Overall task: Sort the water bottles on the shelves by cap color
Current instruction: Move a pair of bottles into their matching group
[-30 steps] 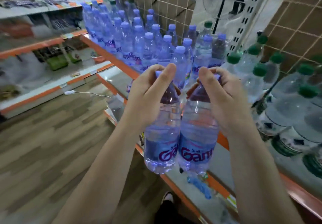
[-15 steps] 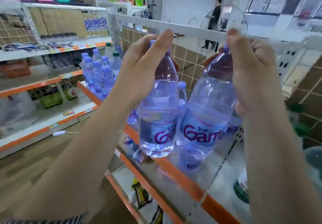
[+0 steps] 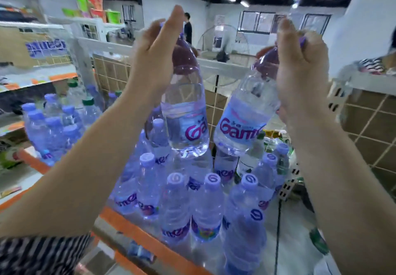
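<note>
I have both arms lifted in front of me, the bare forearms rising from the bottom corners and leaning in toward the middle of the view. My left hand (image 3: 158,60) grips the top of the left bottle (image 3: 184,112), fingers curled round its neck and one digit stretched straight up past the cap. My right hand (image 3: 300,67) is level with it and well apart, fingers wrapped round the cap end of the right bottle (image 3: 242,122), which hangs tilted. A striped sleeve (image 3: 42,253) covers my left upper arm.

I'm in a shop: orange-edged shelves (image 3: 139,235) carry rows of purple-capped water bottles (image 3: 174,206), backed by wire-grid panels (image 3: 364,129).
</note>
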`<state>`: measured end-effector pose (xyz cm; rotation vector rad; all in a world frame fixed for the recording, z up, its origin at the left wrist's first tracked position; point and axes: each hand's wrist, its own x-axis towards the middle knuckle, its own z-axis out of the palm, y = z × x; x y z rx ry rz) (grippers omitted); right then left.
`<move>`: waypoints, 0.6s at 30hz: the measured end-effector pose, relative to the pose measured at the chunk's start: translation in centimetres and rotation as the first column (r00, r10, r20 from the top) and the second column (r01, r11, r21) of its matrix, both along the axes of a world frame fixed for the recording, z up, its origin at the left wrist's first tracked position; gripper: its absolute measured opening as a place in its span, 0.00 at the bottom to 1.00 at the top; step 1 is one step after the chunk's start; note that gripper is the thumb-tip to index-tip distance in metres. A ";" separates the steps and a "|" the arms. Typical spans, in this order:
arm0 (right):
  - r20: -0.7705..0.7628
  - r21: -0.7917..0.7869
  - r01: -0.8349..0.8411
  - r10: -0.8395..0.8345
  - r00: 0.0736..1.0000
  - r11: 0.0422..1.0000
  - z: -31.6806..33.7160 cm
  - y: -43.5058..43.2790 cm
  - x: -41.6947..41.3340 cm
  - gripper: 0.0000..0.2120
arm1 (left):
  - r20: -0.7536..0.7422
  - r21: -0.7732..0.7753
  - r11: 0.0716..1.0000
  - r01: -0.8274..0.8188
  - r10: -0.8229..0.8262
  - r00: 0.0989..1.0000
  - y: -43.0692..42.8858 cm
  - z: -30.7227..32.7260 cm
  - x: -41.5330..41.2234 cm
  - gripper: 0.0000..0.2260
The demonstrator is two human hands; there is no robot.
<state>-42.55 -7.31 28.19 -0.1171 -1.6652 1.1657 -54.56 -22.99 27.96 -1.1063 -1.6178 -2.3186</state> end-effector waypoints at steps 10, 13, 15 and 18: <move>0.524 0.354 0.156 -0.333 0.784 0.922 -4.4 0.8 -5.5 0.20 | -0.090 -0.087 0.984 0.156 -0.164 0.982 2.5 -0.3 -9.0 0.14; 0.680 0.446 0.082 -0.397 0.617 0.891 -5.8 1.0 -5.3 0.20 | -0.079 -0.151 0.970 0.188 -0.202 0.976 3.2 -1.4 -11.4 0.12; 0.768 0.453 0.024 -0.403 0.498 0.891 -6.5 0.9 -5.3 0.19 | -0.026 -0.239 0.948 0.209 -0.221 0.975 3.7 -2.7 -12.9 0.11; 0.848 0.463 -0.045 -0.428 0.313 0.885 -7.8 0.7 -5.4 0.24 | -0.065 -0.453 0.880 0.142 -0.191 0.979 4.7 -5.5 -15.1 0.12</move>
